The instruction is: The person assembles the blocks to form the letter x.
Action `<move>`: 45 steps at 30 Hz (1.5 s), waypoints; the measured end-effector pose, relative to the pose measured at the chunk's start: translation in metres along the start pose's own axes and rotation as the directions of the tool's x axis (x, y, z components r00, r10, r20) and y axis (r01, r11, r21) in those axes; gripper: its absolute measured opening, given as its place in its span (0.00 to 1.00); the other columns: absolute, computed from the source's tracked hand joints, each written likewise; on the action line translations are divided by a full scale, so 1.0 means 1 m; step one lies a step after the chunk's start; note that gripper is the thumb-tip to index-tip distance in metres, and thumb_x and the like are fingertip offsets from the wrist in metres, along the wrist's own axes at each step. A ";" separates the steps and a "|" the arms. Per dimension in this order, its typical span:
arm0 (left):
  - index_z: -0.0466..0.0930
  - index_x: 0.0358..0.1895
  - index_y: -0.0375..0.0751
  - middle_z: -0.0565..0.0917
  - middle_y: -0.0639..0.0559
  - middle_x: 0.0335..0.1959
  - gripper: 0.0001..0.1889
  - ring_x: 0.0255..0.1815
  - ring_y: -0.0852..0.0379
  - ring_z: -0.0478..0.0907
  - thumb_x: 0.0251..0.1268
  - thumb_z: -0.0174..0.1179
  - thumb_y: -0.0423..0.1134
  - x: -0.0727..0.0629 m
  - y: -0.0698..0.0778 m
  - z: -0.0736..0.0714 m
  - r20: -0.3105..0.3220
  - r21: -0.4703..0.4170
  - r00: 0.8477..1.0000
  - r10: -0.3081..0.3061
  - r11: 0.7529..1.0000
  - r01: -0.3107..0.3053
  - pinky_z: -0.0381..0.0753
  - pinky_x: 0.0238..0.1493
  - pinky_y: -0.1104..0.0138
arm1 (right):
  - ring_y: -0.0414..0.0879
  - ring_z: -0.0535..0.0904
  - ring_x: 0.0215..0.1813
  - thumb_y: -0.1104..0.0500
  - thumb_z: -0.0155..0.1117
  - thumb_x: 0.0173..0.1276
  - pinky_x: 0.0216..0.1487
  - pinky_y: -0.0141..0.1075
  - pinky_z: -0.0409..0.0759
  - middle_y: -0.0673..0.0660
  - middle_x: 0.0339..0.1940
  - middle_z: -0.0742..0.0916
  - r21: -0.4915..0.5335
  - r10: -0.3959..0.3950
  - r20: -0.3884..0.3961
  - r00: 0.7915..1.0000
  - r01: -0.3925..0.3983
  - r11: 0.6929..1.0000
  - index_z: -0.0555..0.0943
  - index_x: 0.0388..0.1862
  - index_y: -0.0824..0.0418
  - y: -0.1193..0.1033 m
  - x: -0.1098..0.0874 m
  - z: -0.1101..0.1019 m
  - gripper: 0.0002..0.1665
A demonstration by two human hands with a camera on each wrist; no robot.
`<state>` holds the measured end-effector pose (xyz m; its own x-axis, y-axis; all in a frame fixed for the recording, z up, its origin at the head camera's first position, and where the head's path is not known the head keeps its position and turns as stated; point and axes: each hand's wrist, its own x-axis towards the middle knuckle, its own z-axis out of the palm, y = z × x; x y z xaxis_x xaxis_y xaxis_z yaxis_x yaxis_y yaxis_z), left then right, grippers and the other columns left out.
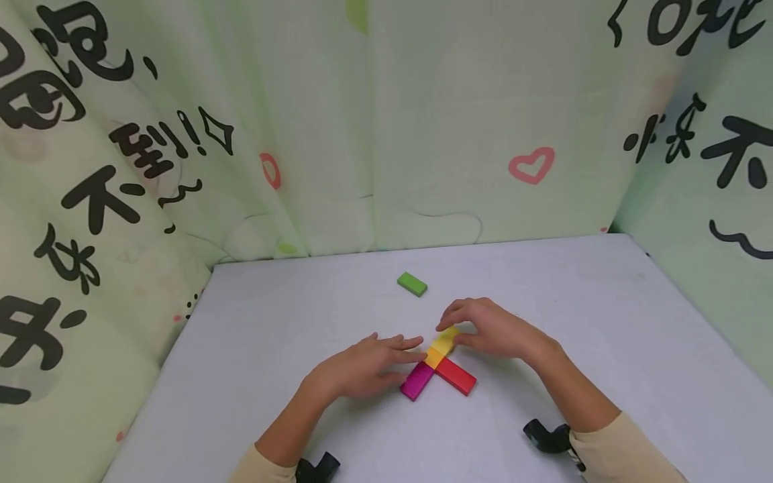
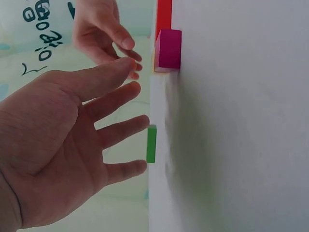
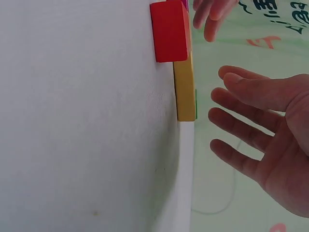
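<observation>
A yellow block (image 1: 439, 347), a red block (image 1: 456, 376) and a magenta block (image 1: 417, 381) lie with their ends together on the white tabletop. My left hand (image 1: 370, 367) hovers just left of where they meet, its fingers spread. In the left wrist view, a gap shows between that hand (image 2: 72, 125) and the magenta block (image 2: 170, 50). Over the far end of the yellow block, my right hand (image 1: 492, 327) is held with loosely bent fingers. The right wrist view shows this hand (image 3: 270, 130) apart from the yellow block (image 3: 185, 92), gripping nothing.
A green block (image 1: 413, 284) lies by itself farther back on the table (image 1: 290, 315). Pale green curtains (image 1: 441, 134) with black writing and red hearts hang behind the table and on both sides.
</observation>
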<state>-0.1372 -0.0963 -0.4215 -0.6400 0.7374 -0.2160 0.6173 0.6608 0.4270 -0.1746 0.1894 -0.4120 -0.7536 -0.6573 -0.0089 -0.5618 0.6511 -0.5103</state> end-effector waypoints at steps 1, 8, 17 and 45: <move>0.70 0.78 0.61 0.63 0.63 0.82 0.27 0.83 0.52 0.61 0.79 0.58 0.43 0.000 -0.002 -0.001 -0.011 0.003 1.000 -0.002 1.000 0.002 0.58 0.80 0.38 | 0.52 0.83 0.60 0.64 0.72 0.69 0.60 0.53 0.83 0.49 0.54 0.88 -0.005 -0.008 0.001 1.000 0.008 1.000 0.90 0.55 0.53 0.000 -0.001 0.000 0.16; 0.73 0.76 0.56 0.70 0.58 0.79 0.26 0.81 0.56 0.66 0.79 0.59 0.42 0.001 -0.009 -0.004 -0.056 0.031 0.998 -0.016 0.999 0.018 0.61 0.80 0.43 | 0.54 0.83 0.61 0.65 0.70 0.70 0.61 0.54 0.83 0.51 0.56 0.88 -0.017 -0.042 0.024 0.999 0.042 0.999 0.89 0.56 0.53 -0.003 -0.013 0.000 0.17; 0.76 0.74 0.54 0.76 0.56 0.75 0.24 0.77 0.53 0.72 0.78 0.60 0.41 0.012 -0.019 -0.013 -0.068 0.022 0.997 -0.027 0.999 0.029 0.71 0.76 0.51 | 0.57 0.76 0.73 0.67 0.66 0.71 0.68 0.58 0.77 0.52 0.70 0.83 0.016 -0.033 0.133 0.991 0.031 0.999 0.86 0.63 0.48 -0.010 -0.028 0.007 0.25; 0.78 0.72 0.51 0.79 0.53 0.72 0.23 0.76 0.52 0.73 0.76 0.62 0.37 0.035 -0.037 -0.024 -0.086 -0.001 0.993 -0.083 0.997 0.083 0.74 0.74 0.54 | 0.58 0.69 0.79 0.65 0.69 0.70 0.73 0.58 0.73 0.51 0.75 0.79 -0.087 -0.020 0.193 0.981 0.038 0.996 0.82 0.69 0.49 -0.020 -0.032 0.014 0.29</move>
<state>-0.1934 -0.0984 -0.4237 -0.7261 0.6653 -0.1740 0.5614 0.7196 0.4087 -0.1346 0.1925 -0.4137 -0.6622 -0.7311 -0.1643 -0.6172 0.6564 -0.4338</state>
